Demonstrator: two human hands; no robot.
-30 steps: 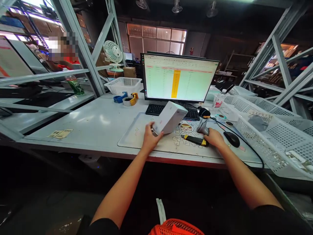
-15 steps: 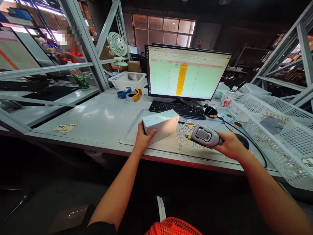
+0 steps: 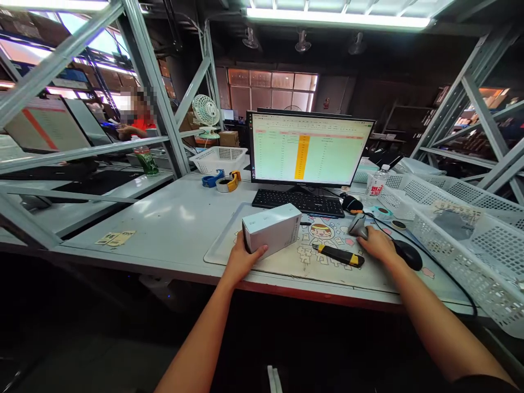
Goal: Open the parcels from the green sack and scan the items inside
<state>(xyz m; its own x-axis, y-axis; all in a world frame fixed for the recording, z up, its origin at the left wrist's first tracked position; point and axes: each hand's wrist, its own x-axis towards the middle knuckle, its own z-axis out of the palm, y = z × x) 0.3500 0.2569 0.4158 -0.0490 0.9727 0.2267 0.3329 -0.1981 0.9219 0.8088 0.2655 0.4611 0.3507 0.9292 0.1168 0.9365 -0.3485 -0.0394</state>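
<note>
My left hand [image 3: 241, 259] is closed on the near left end of a white box [image 3: 272, 232], its thumb along the front side. The box is low over the desk mat [image 3: 229, 240]; I cannot tell whether it touches. At the right, my right hand [image 3: 377, 244] is wrapped round the handle of a grey barcode scanner [image 3: 357, 224], held low over the mat. Between the hands lies a black and yellow utility knife [image 3: 339, 255]. A black computer mouse [image 3: 408, 255] sits just right of my right hand.
A keyboard [image 3: 297, 203] and a monitor [image 3: 309, 150] stand behind the box. White plastic baskets [image 3: 462, 256] line the right side, near a bottle [image 3: 377, 183]. Tape dispensers [image 3: 223, 181] lie at the back left. Beyond the metal frame [image 3: 158, 98] sits another person [image 3: 141, 123].
My right hand has lowered the scanner and swung it away from the box, uncovering the utility knife on the mat. The left hand keeps its hold on the box. The camera view has tilted up.
</note>
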